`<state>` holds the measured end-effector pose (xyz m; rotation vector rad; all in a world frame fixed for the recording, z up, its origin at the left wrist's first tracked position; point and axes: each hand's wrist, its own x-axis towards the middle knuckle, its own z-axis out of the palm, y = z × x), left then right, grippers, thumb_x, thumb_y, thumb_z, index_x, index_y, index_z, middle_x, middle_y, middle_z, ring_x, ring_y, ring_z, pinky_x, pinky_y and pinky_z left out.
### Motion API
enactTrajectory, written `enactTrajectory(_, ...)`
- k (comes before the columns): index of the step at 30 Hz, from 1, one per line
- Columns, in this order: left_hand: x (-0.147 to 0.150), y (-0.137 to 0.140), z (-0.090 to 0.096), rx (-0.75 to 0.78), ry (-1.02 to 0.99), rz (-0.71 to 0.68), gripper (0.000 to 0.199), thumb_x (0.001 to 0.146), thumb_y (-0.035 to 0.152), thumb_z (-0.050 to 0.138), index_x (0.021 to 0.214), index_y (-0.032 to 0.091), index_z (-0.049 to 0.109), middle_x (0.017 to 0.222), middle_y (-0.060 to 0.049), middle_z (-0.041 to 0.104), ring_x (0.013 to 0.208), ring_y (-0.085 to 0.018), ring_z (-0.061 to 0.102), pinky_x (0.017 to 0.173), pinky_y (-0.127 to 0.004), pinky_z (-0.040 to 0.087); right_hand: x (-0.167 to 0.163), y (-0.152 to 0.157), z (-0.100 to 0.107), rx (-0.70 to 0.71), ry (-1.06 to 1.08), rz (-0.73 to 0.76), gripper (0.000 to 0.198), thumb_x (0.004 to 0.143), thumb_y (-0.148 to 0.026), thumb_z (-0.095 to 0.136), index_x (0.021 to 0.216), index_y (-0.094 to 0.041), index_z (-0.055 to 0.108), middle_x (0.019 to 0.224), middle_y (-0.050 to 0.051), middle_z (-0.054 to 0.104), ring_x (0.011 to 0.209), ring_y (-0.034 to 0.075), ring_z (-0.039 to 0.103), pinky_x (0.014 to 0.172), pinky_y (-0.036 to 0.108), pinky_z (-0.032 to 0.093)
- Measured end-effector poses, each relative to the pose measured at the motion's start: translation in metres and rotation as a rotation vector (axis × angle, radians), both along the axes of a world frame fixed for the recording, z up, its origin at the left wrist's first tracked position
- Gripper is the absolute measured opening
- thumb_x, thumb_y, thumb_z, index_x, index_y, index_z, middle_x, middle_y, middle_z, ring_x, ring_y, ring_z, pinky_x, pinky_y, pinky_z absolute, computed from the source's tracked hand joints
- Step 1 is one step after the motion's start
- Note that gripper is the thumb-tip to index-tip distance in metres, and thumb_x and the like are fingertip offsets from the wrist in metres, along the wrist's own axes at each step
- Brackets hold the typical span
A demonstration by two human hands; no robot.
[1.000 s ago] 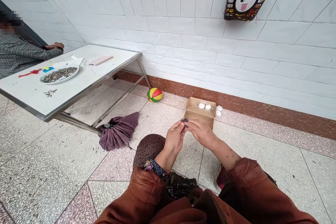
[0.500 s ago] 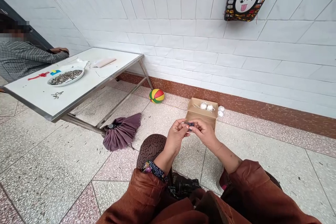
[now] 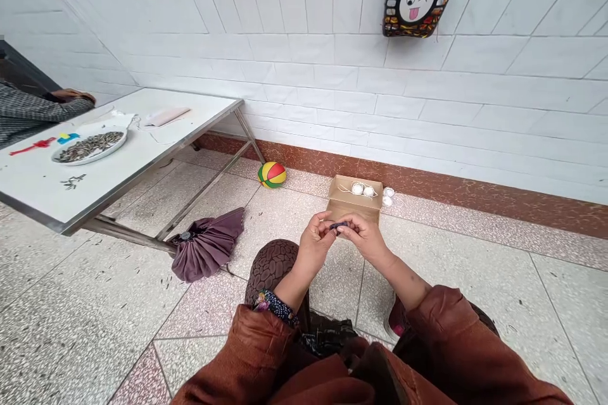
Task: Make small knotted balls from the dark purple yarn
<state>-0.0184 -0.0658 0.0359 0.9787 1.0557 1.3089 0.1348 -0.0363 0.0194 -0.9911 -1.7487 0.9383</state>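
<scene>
Between the fingertips of both hands is a small dark strip [image 3: 339, 226], bluish-black and slightly curved; its kind is too small to make out. My left hand [image 3: 314, 240] pinches its left end, and my right hand [image 3: 368, 239] pinches its right end. Both hands are held over my lap, in front of an open cardboard box [image 3: 354, 210] on the floor. Inside the box lie two round white pieces [image 3: 363, 189] with white cord. Another pair of white round pieces [image 3: 388, 196] sits just right of the box.
Left stands a white table [image 3: 156, 133] with a plate of sunflower seeds [image 3: 92, 147]; a person's checked sleeve [image 3: 38, 111] rests at its far side. A folded purple umbrella [image 3: 209, 247] and a coloured ball [image 3: 272, 174] lie on the floor. A black basket [image 3: 420, 0] hangs on the wall.
My view has turned, so the table has shifted left and the person is partly out of frame. The dark strip now looks longer and flatter between my fingers.
</scene>
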Motion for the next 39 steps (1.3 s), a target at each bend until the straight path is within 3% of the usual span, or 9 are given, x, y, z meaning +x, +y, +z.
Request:
enactTrajectory(6, 0.014, -0.008, 0.008, -0.021, 0.022, 0.087, 0.029, 0.076, 0.034, 0.074, 0.098, 0.016, 0.067, 0.085, -0.002, 0.069, 0.073, -0.012, 0.062, 0.073, -0.028, 0.048, 0.0, 0.001, 0.001, -0.042, 0.137, -0.105, 0.02, 0.089, -0.039, 0.063, 0.087, -0.02, 0.066, 0.077, 0.001, 0.063, 0.065, 0.014, 0.056, 0.062, 0.026, 0.046)
enactTrajectory(13, 0.021, -0.009, 0.006, -0.044, -0.082, 0.117, 0.033, 0.067, 0.032, 0.082, 0.095, 0.017, 0.075, 0.092, -0.005, 0.073, 0.075, -0.012, 0.063, 0.073, -0.028, 0.05, -0.002, -0.009, 0.007, -0.071, 0.208, -0.094, 0.024, 0.09, -0.044, 0.061, 0.087, -0.02, 0.064, 0.08, 0.002, 0.063, 0.066, 0.014, 0.056, 0.063, 0.026, 0.048)
enactTrajectory(17, 0.021, -0.004, 0.0, -0.115, -0.191, 0.154, 0.033, 0.062, 0.031, 0.085, 0.09, 0.015, 0.076, 0.089, -0.006, 0.075, 0.069, -0.011, 0.064, 0.072, -0.028, 0.051, 0.005, -0.009, 0.009, -0.144, 0.258, -0.019, 0.029, 0.097, -0.046, 0.047, 0.104, -0.021, 0.061, 0.077, 0.0, 0.059, 0.062, 0.013, 0.054, 0.058, 0.025, 0.048)
enactTrajectory(20, 0.019, 0.003, 0.001, -0.119, -0.27, 0.17, 0.034, 0.059, 0.029, 0.087, 0.088, 0.015, 0.075, 0.087, -0.005, 0.075, 0.068, -0.01, 0.064, 0.071, -0.027, 0.051, 0.012, -0.006, 0.002, -0.144, 0.207, 0.044, 0.033, 0.095, -0.045, 0.052, 0.119, -0.023, 0.05, 0.097, 0.004, 0.061, 0.072, 0.014, 0.059, 0.063, 0.027, 0.052)
enactTrajectory(22, 0.015, 0.009, 0.004, -0.101, -0.299, 0.187, 0.032, 0.059, 0.029, 0.087, 0.086, 0.015, 0.074, 0.086, -0.005, 0.074, 0.069, -0.011, 0.065, 0.072, -0.026, 0.051, 0.018, -0.007, -0.006, -0.114, 0.055, 0.11, 0.035, 0.092, -0.043, 0.058, 0.119, -0.023, 0.049, 0.099, 0.005, 0.062, 0.075, 0.015, 0.061, 0.069, 0.03, 0.053)
enactTrajectory(26, 0.005, 0.019, 0.006, -0.057, -0.206, 0.192, 0.029, 0.061, 0.03, 0.085, 0.084, 0.016, 0.072, 0.084, -0.004, 0.073, 0.068, -0.011, 0.065, 0.07, -0.027, 0.051, 0.029, -0.017, -0.012, 0.045, -0.231, 0.18, 0.02, 0.098, -0.037, 0.048, 0.106, -0.021, 0.057, 0.084, 0.004, 0.064, 0.074, 0.018, 0.062, 0.072, 0.033, 0.052)
enactTrajectory(31, -0.001, 0.012, 0.0, 0.084, 0.183, 0.085, 0.016, 0.067, 0.026, 0.08, 0.08, 0.016, 0.075, 0.08, -0.005, 0.072, 0.07, -0.013, 0.063, 0.069, -0.026, 0.049, 0.038, -0.016, 0.018, 0.291, -0.265, 0.05, 0.026, 0.101, -0.035, 0.043, 0.1, -0.023, 0.066, 0.091, 0.007, 0.066, 0.086, 0.021, 0.063, 0.077, 0.032, 0.05)
enactTrajectory(35, 0.004, -0.003, 0.007, 0.048, 0.142, -0.115, 0.018, 0.069, 0.027, 0.079, 0.082, 0.016, 0.075, 0.08, -0.004, 0.072, 0.069, -0.013, 0.062, 0.068, -0.026, 0.049, 0.03, 0.004, 0.018, 0.163, -0.15, -0.033, 0.028, 0.1, -0.038, 0.045, 0.094, -0.021, 0.067, 0.082, 0.005, 0.066, 0.078, 0.019, 0.062, 0.073, 0.03, 0.049)
enactTrajectory(39, 0.003, -0.011, 0.018, 0.018, -0.04, -0.114, 0.026, 0.067, 0.028, 0.081, 0.089, 0.016, 0.073, 0.075, -0.002, 0.07, 0.067, -0.012, 0.062, 0.068, -0.027, 0.05, 0.009, -0.003, -0.009, -0.008, -0.149, 0.05, 0.033, 0.098, -0.04, 0.045, 0.081, -0.019, 0.064, 0.072, 0.002, 0.063, 0.067, 0.017, 0.06, 0.065, 0.027, 0.047)
